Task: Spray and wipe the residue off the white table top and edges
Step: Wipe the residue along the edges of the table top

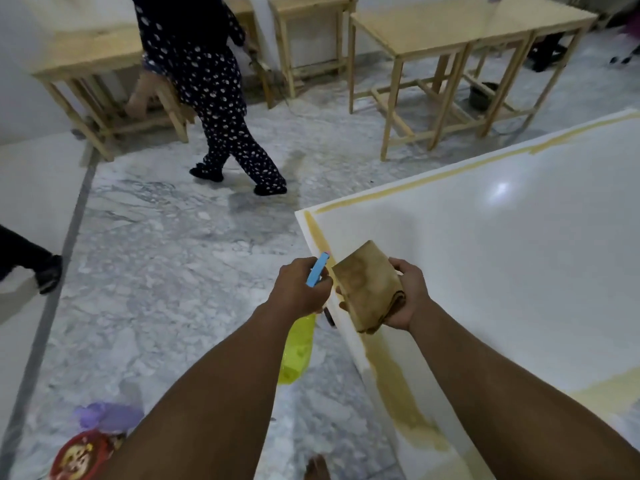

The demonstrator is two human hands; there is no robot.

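The job looks early to midway. The white table top [502, 271] shines clean across its broad middle, but a yellowish band of residue [398, 386] runs along the near left edge, from the corner down past the hands. It widens into a smeared patch toward the bottom, and a thinner strip follows the far edge. Another pale yellow patch shows at the lower right. By my reading, the edges and these bands are what is left to spray and wipe. The left hand [301, 285] hangs just off the table's left edge, over the floor, its fingers curled round the neck of a spray bottle [298, 351]. The bottle has a yellow-green body and a blue head that points up toward the corner. Whether a finger sits on the trigger, I cannot tell. The right hand [408, 296] holds a folded cloth [370, 285], already stained brown, over the edge band, with the thumb on top and the fingers wrapped beneath. Whether the cloth touches the surface is unclear. Nothing lies on the table to block wiping. On the marble floor [156, 254] another person [214, 98] walks past the far corner, well apart. Wooden tables [450, 32] and a dark bucket [483, 95] stand beyond.
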